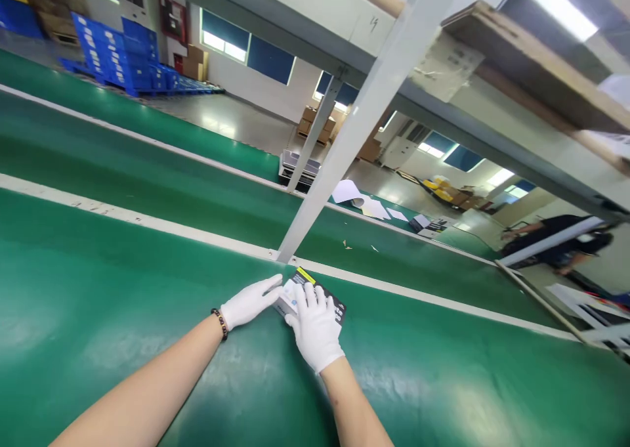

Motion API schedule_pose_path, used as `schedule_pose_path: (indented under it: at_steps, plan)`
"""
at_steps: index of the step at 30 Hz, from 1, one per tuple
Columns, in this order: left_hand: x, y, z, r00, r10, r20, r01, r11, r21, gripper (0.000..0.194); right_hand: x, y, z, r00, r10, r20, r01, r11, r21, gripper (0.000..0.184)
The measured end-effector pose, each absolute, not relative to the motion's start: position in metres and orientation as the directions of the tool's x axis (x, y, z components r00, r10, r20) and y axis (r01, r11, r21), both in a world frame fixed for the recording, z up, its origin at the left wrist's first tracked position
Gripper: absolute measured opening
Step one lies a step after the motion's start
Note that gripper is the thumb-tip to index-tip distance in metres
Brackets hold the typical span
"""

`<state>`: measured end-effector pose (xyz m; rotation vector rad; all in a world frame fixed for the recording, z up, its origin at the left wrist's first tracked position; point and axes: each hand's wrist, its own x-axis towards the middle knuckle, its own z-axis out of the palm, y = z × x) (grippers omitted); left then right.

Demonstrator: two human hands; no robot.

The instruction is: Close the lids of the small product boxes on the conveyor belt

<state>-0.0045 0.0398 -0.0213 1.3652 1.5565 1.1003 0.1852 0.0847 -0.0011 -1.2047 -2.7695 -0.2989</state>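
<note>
A small printed carton (290, 292), dark and white with a yellow strip along one edge, lies on the green work surface close to the white rail. My right hand (315, 322), in a white glove, is over it. Its fingers rest across the printed top and the thumb is at the near left edge, so much of the print is covered. My left hand (252, 302), gloved too, has its fingers stretched toward the carton's left end. The fingertips meet that end or come very near it. A dark beaded bracelet is on the left wrist.
A slanting white post (339, 165) rises just beyond the carton to a shelf overhead (295, 27). Past the rail (197, 230) runs a green belt, with loose papers (371, 207) on its far side. Blue crates (113, 53) stand at the back left. Another person (556, 240) is at the right.
</note>
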Motion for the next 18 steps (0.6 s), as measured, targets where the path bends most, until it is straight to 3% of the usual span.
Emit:
schedule_pose_path:
  at_steps: [6, 8, 10, 12, 14, 17, 18]
  plan:
    - [-0.001, 0.039, -0.019, -0.108, 0.992, -0.061, 0.467, 0.104, 0.878, 0.062, 0.298, 0.138, 0.011, -0.218, 0.956, 0.198, 0.967, 0.185, 0.175, 0.050]
    - [-0.002, 0.040, -0.020, -0.105, 0.993, -0.045, 0.501, 0.092, 0.861, 0.062, 0.330, 0.152, 0.025, -0.021, 0.969, 0.247, 0.984, -0.024, 0.177, 0.043]
    - [-0.003, 0.041, -0.022, -0.095, 0.995, -0.026, 0.542, 0.074, 0.837, 0.060, 0.343, 0.158, 0.036, 0.074, 0.939, 0.335, 0.987, -0.116, 0.109, 0.041]
    - [-0.004, 0.041, -0.023, -0.085, 0.996, -0.028, 0.575, 0.072, 0.815, 0.060, 0.331, 0.154, 0.037, 0.062, 0.926, 0.372, 0.995, -0.028, -0.096, 0.039]
    - [-0.004, 0.040, -0.021, -0.080, 0.995, -0.056, 0.596, 0.093, 0.798, 0.060, 0.298, 0.144, 0.025, -0.008, 0.947, 0.322, 0.908, 0.141, -0.393, 0.038]
    - [-0.001, 0.037, -0.013, -0.059, 0.992, -0.114, 0.620, 0.126, 0.774, 0.061, 0.227, 0.124, -0.005, -0.111, 0.959, 0.259, 0.800, 0.241, -0.549, 0.042]
    - [0.001, 0.036, -0.010, -0.032, 0.993, -0.115, 0.629, 0.110, 0.770, 0.059, 0.202, 0.117, -0.016, -0.146, 0.963, 0.228, 0.650, 0.267, -0.712, 0.049]
